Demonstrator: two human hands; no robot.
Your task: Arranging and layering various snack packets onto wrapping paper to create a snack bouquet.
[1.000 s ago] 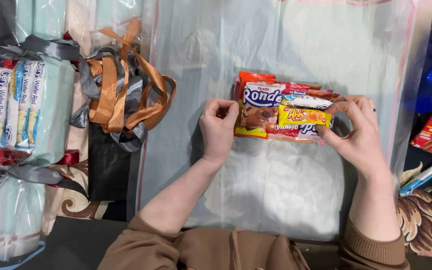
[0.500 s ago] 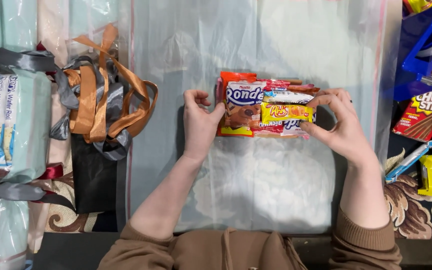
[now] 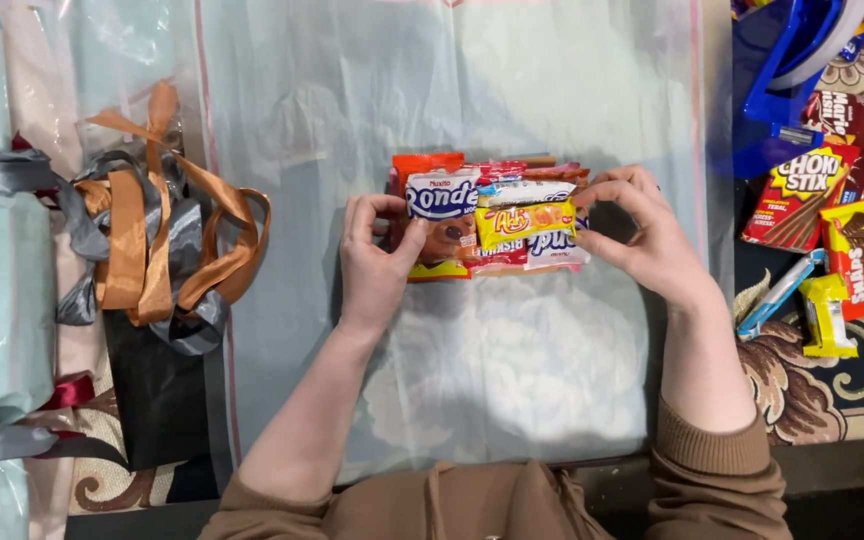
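Head view, looking down on a clear plastic wrapping sheet spread flat on the counter.

Small stack of colourful foil snack packets lying near the sheet's middle, slightly toward its far edge: orange-and-white biscuit pack underneath, small yellow packet on top, red wrappers showing at the edges.

Left hand at the stack's left end, grip partly closed, thumb and fingertips pinching the packet edge. Right hand at the stack's right end, grip likewise part-closed, fingers curled over the top corner, thumb below. Both touching the stack, squaring it up by the look of it; stack resting on the sheet, not lifted.

Progress, judged from layout: packets gathered and aligned on the sheet; sheet lying flat, no fold over the stack, no ribbon on it. So stacking about done, wrapping and tying not started.

Left of the sheet: loose tangle of orange and grey satin ribbons on a black paper bag. Further left of the sheet, at frame edge: finished pale-wrapped bundle tied with grey ribbon.

Right of the sheet: spare snack packets in red and yellow wrappers scattered on a patterned cloth, with a blue plastic tape dispenser beyond them near the sheet's far right corner.

Brown sleeves at the sheet's near edge.
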